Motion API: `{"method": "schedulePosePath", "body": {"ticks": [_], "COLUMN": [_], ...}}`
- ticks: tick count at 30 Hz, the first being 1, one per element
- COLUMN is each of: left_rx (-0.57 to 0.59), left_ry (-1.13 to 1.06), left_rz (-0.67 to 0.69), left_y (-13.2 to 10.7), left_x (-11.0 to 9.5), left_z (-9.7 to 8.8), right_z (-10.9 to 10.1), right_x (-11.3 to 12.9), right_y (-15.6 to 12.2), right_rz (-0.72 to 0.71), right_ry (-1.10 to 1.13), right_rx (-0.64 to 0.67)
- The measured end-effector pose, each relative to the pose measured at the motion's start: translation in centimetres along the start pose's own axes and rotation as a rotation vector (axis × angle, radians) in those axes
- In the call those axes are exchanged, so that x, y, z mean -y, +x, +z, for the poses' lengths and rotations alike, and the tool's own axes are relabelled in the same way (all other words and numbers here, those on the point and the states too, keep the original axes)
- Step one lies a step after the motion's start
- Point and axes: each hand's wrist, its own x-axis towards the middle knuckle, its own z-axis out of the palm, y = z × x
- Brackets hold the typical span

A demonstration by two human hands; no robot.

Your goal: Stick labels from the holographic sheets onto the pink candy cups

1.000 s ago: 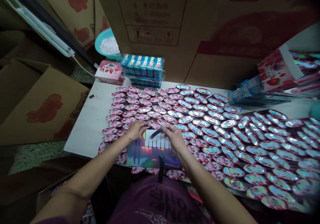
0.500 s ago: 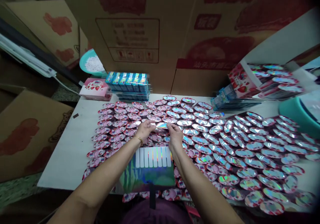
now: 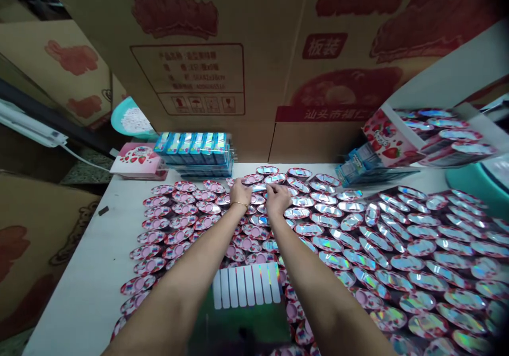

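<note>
My left hand (image 3: 240, 193), with a thin bracelet at the wrist, has its fingertips closed at the left end of a narrow shiny sticker (image 3: 259, 188). At the other end, the fingers of my right hand (image 3: 277, 199) pinch the sticker. It lies level at the top of a small oval pack toward the back of the rows; whether it is fully stuck down cannot be seen. Beneath my forearms is a dark reflective sticker sheet (image 3: 246, 319) with a row of pale strips (image 3: 246, 286). Around it stand many red-and-pink packs (image 3: 207, 207), some with pink round tops, others covered in shiny film.
A large cardboard box (image 3: 207, 133) walls off the back. Blue packs (image 3: 194, 154) and a pink strawberry box (image 3: 137, 160) stand back left. At right are a strawberry carton (image 3: 387, 141) full of packs and a teal tub (image 3: 477, 186). A teal bowl (image 3: 131, 117) holds white pieces.
Both hands have moved farther back over the rows, bringing the sticker down to a pack top. The view has shifted, so the sticker sheet appears lower.
</note>
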Motion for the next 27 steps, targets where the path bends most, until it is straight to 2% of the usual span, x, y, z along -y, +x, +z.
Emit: {"method": "schedulePosePath", "body": {"ticks": [4,9,13,16,18,19,21,24,25,27], "left_rx": [0.038,0.064,0.019,-0.043,-0.022,0.034,0.245,0.652,0.746,0.834], "left_ry": [0.143,0.275,0.3,0.263,0.203,0.168,0.103,0.1,0.119,0.16], "left_rz": [0.013,0.006,0.005,-0.028,-0.001,0.035,0.138,0.301,0.316,0.254], "left_y": [0.3,-0.6,-1.0,-0.9,-1.5,-2.1,-4.2,-8.5,-10.0,-12.3], "left_x": [-0.7,-1.9,-2.3,-1.1,0.5,1.6,4.1,8.0,9.2,11.3], "left_z": [-0.2,-0.3,-0.5,-2.2,-4.6,-6.2,-9.7,-14.7,-15.9,-17.3], "right_z": [0.4,0.6,0.3,-0.6,-1.8,-2.6,-4.2,-6.6,-7.2,-7.9], "right_x": [0.0,0.2,0.6,1.0,1.1,1.1,1.1,1.3,1.5,2.0], "right_y": [0.2,0.5,1.0,1.8,1.9,1.6,0.1,-4.5,-6.4,-10.5], "right_rz": [-0.003,-0.004,0.002,-0.011,-0.071,-0.136,-0.321,-0.588,-0.653,-0.77], "right_ry": [-0.097,-0.199,-0.243,-0.229,-0.188,-0.151,-0.033,0.158,0.191,0.193], "right_rx": [0.034,0.047,0.118,0.181,0.198,0.21,0.291,0.564,0.648,0.753]}}
